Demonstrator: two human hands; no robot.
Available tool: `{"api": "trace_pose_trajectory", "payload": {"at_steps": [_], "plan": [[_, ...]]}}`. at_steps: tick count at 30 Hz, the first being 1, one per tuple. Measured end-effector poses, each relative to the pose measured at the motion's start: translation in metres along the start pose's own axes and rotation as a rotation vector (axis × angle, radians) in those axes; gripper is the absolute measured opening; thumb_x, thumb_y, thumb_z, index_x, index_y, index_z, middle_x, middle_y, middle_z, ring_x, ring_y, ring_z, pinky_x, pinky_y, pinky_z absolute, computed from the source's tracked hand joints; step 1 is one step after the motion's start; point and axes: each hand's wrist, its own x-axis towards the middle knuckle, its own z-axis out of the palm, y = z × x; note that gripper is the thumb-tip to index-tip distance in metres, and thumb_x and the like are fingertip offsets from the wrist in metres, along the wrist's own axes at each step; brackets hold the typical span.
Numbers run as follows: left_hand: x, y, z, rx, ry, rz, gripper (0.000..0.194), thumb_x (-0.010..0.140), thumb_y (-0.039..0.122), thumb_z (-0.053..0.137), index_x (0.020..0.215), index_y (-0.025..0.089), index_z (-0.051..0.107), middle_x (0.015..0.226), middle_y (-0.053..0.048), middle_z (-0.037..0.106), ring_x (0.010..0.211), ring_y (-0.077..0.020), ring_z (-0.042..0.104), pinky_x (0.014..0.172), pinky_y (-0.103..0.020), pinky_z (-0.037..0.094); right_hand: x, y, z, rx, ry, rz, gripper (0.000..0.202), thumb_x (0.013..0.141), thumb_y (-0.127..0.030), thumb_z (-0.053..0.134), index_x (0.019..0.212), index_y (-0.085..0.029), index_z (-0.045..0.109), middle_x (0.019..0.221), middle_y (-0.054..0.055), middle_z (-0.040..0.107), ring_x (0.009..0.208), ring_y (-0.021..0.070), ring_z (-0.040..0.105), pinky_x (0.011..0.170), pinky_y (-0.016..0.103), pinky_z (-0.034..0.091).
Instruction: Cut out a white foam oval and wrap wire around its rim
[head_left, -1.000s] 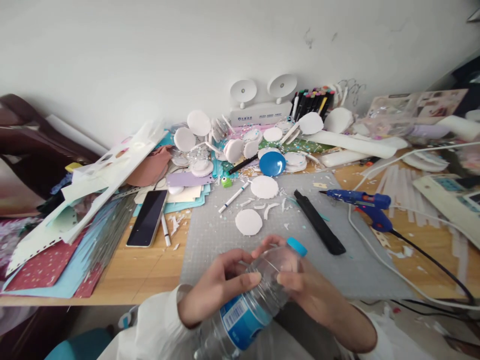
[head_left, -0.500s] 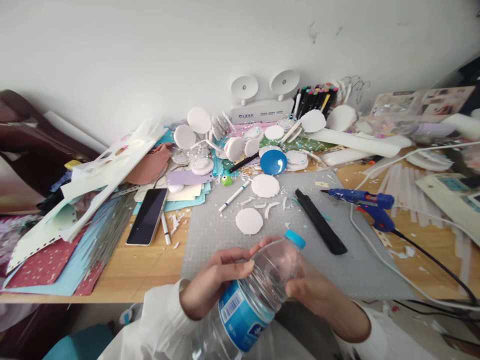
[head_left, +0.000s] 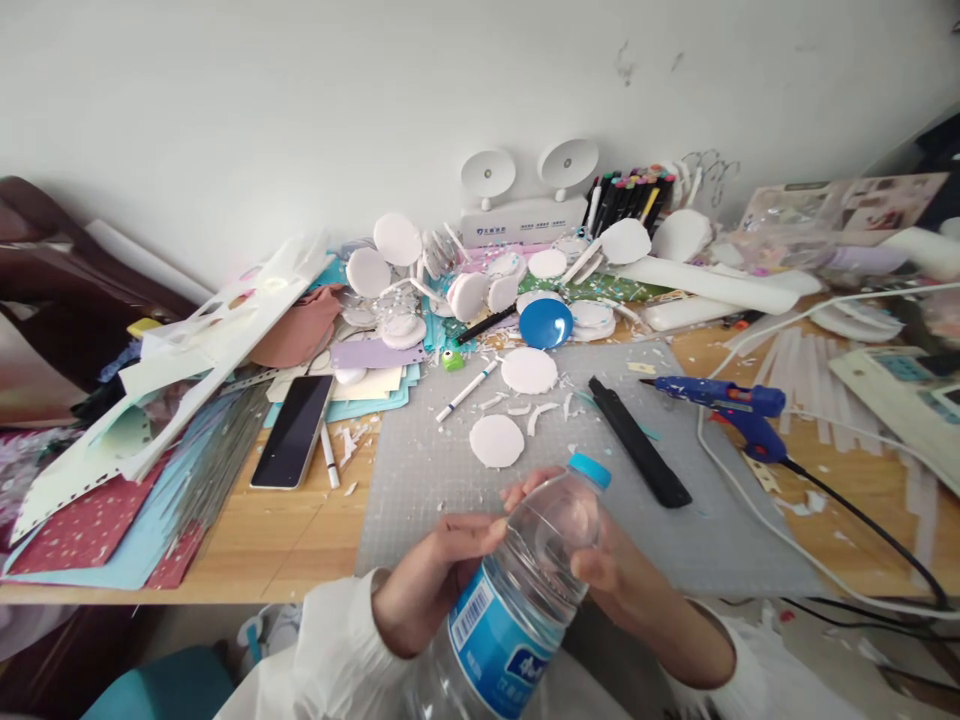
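The wooden counter (head_left: 300, 540) spans the middle of the frame, crowded along its back. A grey cutting mat (head_left: 420, 470) lies at its centre, and a heap of coloured paper and card (head_left: 90, 500) fills the left side.

At the lower centre, the clear bottle (head_left: 517, 620) is tilted, its neck toward the upper right, held in front of the counter's edge. It looks whole: label on, no cut visible, though its base runs out of frame. The left hand (head_left: 442, 570) grips its left side; the right hand (head_left: 611, 560) is curled round the shoulder.

Right of centre, a blue glue gun (head_left: 720, 395) and a black tool (head_left: 637, 440) lie apart from the hands; a phone (head_left: 292, 432) lies left of the mat. Two white discs (head_left: 496, 441) rest loose on the mat, apparently already cut out, since curved offcuts (head_left: 541, 418) lie beside them and take up room. A pen (head_left: 468, 390) lies near them. Smallest, the blue cap (head_left: 589, 470) is on the bottle's neck.
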Motion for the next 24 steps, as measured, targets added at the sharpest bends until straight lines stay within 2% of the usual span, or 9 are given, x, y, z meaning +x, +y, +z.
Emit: {"api": "trace_pose_trajectory", "payload": {"at_steps": [3,6,9,12,15,18,20,24], "plan": [[-0.002,0.002,0.001,0.026,-0.033,0.010,0.026,0.078,0.035,0.070,0.077,0.009,0.071,0.071,-0.007,0.067,0.065,-0.0155,0.059,0.069,-0.027,0.043,-0.001,-0.002,0.000,-0.011,0.016,0.021,0.057,0.065,-0.052,0.080,0.111,-0.028,0.055,0.109,0.005,0.061,0.103,0.0227,0.058,0.088,0.036,0.045],[-0.006,0.006,0.001,0.064,-0.082,0.019,0.028,0.083,0.034,0.066,0.099,0.011,0.071,0.087,-0.009,0.071,0.082,-0.0202,0.065,0.084,-0.032,0.044,-0.002,-0.006,0.000,-0.018,0.020,0.067,0.059,0.065,-0.049,0.081,0.112,-0.027,0.053,0.108,0.005,0.062,0.099,0.0222,0.060,0.086,0.036,0.047],[-0.010,0.010,0.000,0.122,-0.089,-0.040,0.042,0.081,0.035,0.070,0.117,0.015,0.064,0.100,-0.010,0.071,0.094,-0.0225,0.066,0.090,-0.035,0.044,-0.004,-0.012,-0.001,0.007,0.034,0.141,0.059,0.065,-0.049,0.080,0.112,-0.026,0.052,0.105,0.005,0.063,0.093,0.0209,0.060,0.078,0.033,0.048],[-0.014,0.013,0.000,0.175,-0.125,-0.103,0.057,0.076,0.037,0.075,0.127,0.018,0.057,0.108,-0.011,0.070,0.097,-0.0219,0.065,0.091,-0.035,0.044,-0.005,-0.020,0.000,0.063,0.086,0.170,0.051,0.070,-0.048,0.076,0.109,-0.026,0.052,0.097,0.002,0.062,0.084,0.0176,0.060,0.071,0.029,0.048],[-0.016,0.014,0.001,0.189,-0.171,-0.144,0.062,0.072,0.039,0.079,0.126,0.020,0.058,0.104,-0.008,0.070,0.089,-0.0176,0.065,0.084,-0.030,0.046,-0.005,-0.029,0.005,0.021,0.104,0.216,0.037,0.073,-0.045,0.073,0.098,-0.024,0.056,0.090,0.001,0.059,0.076,0.0148,0.056,0.064,0.025,0.045],[-0.017,0.014,0.000,0.210,-0.170,-0.155,0.055,0.070,0.043,0.079,0.116,0.017,0.065,0.095,-0.005,0.069,0.082,-0.0135,0.063,0.078,-0.025,0.045,-0.006,-0.032,0.010,-0.094,0.172,0.256,0.030,0.076,-0.048,0.068,0.088,-0.022,0.057,0.086,0.001,0.057,0.072,0.0145,0.053,0.060,0.025,0.043],[-0.018,0.015,0.000,0.245,-0.186,-0.159,0.054,0.067,0.043,0.081,0.112,0.017,0.066,0.093,-0.004,0.069,0.081,-0.0136,0.062,0.078,-0.025,0.045,-0.006,-0.031,0.012,-0.135,0.236,0.271,0.030,0.078,-0.050,0.065,0.085,-0.022,0.056,0.081,0.000,0.054,0.068,0.0134,0.049,0.057,0.024,0.041],[-0.020,0.019,0.000,0.336,-0.242,-0.197,0.057,0.057,0.031,0.087,0.108,0.018,0.066,0.092,-0.003,0.068,0.086,-0.0174,0.062,0.080,-0.029,0.046,-0.005,-0.028,0.011,-0.183,0.338,0.309,0.031,0.076,-0.050,0.065,0.077,-0.023,0.051,0.068,-0.004,0.041,0.059,0.0115,0.037,0.052,0.023,0.032]]}}
